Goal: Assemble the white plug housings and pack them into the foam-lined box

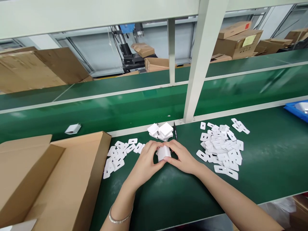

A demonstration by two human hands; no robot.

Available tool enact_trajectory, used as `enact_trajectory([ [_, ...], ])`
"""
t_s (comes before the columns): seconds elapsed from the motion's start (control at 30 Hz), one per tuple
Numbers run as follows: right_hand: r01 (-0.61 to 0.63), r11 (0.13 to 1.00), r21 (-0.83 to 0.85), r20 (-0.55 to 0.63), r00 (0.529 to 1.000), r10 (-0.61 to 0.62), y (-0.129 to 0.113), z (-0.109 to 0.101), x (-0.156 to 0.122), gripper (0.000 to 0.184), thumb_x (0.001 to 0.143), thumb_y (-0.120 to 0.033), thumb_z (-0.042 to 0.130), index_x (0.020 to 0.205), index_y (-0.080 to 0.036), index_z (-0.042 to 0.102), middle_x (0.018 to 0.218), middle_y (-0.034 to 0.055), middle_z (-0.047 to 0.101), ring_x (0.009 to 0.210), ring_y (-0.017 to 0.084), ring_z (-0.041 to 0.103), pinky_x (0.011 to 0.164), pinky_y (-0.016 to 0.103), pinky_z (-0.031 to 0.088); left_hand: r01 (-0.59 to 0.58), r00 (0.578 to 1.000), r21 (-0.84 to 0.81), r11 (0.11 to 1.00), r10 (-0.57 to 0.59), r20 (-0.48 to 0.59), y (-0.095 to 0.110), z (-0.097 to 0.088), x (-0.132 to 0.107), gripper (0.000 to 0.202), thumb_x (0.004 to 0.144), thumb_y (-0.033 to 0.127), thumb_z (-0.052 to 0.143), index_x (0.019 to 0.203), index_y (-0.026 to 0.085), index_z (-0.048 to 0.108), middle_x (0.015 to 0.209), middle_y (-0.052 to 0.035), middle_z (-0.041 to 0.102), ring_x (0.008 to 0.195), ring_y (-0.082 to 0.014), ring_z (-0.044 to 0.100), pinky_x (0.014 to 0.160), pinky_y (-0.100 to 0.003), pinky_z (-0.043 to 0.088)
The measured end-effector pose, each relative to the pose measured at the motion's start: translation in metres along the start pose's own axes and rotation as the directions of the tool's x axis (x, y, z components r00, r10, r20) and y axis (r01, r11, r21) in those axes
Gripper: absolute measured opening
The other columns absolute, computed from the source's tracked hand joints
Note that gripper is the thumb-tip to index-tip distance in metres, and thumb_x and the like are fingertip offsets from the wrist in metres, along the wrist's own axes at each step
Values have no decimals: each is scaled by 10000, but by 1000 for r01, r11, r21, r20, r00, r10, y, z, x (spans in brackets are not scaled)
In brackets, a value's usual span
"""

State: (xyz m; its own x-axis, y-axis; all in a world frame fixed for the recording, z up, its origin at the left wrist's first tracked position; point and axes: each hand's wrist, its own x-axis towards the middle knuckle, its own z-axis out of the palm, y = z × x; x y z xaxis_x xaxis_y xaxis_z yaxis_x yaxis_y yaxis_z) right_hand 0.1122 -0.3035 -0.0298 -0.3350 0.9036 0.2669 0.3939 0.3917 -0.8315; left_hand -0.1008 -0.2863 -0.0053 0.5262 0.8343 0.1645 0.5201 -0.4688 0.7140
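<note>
Both of my hands meet over a small white block [164,153] on the green bench top [271,154]. My left hand [145,162] curls round its left side, fingers closed on it. My right hand [183,157] grips its right side, thumb and fingers pressed to it. Just behind the hands lies a small heap of white blocks [161,131]. A pile of flat white slotted tags [222,146] lies to the right, and a second spread of white tags [120,154] lies to the left.
An open cardboard box [72,179] fills the near left. A lone white block [72,129] sits on the green conveyor belt [120,109]. A white frame post [201,64] rises behind the heap. A blue tray [298,110] shows at far right. Cardboard cartons [238,40] stand beyond.
</note>
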Motion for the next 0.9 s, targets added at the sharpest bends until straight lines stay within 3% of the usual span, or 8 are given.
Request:
enact_trajectory([
  [0.17, -66, 996, -57, 45, 997, 68, -1, -3, -4, 517, 1016, -389, 633, 1519, -307, 549, 1202, 85, 661, 1044, 256, 664, 929, 430, 566, 37, 999, 87, 996, -38, 4, -4, 4, -2, 360, 961, 244, 643, 1298, 261, 515, 1262, -83, 549, 1202, -275, 556, 1018, -445, 504],
  [0.37, -194, 980, -49, 159, 967, 199, 0, 0, -7, 639, 993, -395, 647, 1582, -277, 431, 1293, 97, 667, 894, 202, 693, 810, 382, 581, 111, 981, 114, 987, -127, 144, -19, 1, -5, 576, 932, 261, 659, 1438, 263, 382, 1383, -121, 549, 1234, -319, 588, 982, -470, 529],
  [0.53, -263, 964, 48, 204, 947, 249, -1, 4, -6, 680, 902, -408, 773, 1481, -244, 458, 1046, 22, 702, 832, 187, 688, 758, 328, 555, 112, 965, 74, 991, -126, 229, -24, -8, -8, 652, 932, 205, 604, 1521, 284, 337, 1468, -133, 560, 1269, -324, 615, 996, -462, 542],
  [0.73, -210, 977, 50, 257, 947, 190, -4, 4, -6, 469, 923, -355, 767, 1357, -282, 608, 912, -20, 668, 778, 162, 631, 703, 275, 501, 124, 949, 47, 991, -133, 287, -26, -15, -9, 715, 894, 175, 616, 1550, 288, 353, 1567, -133, 514, 1368, -335, 583, 1084, -482, 516],
  [0.9, -72, 995, -65, 217, 973, 84, -8, 5, -6, 546, 988, -391, 684, 1496, -267, 527, 1060, 30, 673, 869, 183, 642, 773, 304, 520, 115, 935, -40, 993, -95, 342, -27, -24, -11, 806, 864, 266, 747, 1567, 324, 359, 1535, -116, 547, 1323, -327, 616, 1033, -454, 557],
])
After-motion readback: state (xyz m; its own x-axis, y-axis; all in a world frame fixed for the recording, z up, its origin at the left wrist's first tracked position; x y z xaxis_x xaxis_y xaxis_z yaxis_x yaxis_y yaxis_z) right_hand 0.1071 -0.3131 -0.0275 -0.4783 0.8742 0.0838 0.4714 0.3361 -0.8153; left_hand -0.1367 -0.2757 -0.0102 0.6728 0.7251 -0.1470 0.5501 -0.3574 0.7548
